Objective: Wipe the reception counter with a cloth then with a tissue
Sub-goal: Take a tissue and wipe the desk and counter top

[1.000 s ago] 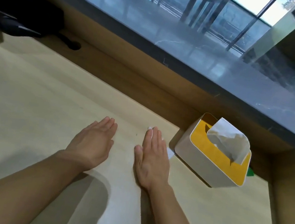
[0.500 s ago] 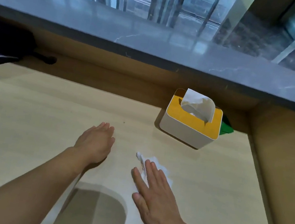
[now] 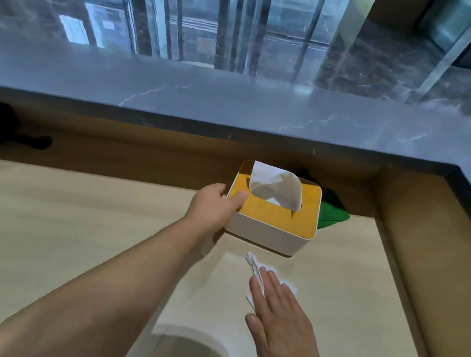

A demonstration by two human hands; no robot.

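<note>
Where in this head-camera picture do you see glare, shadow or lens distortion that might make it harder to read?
Head view: the grey stone ledge and the lobby floor beyond carry bright window reflections; a rounded shadow falls on the wooden counter at the bottom edge, below the left hand on the tissue box; the wide lens bends the ledge at the right corner; the tissue under the right hand looks slightly soft.

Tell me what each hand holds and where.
Left hand grips the white tissue box with yellow lid at its left end, thumb on the lid. Right hand holds nothing, pressing flat on a white tissue.
</note>
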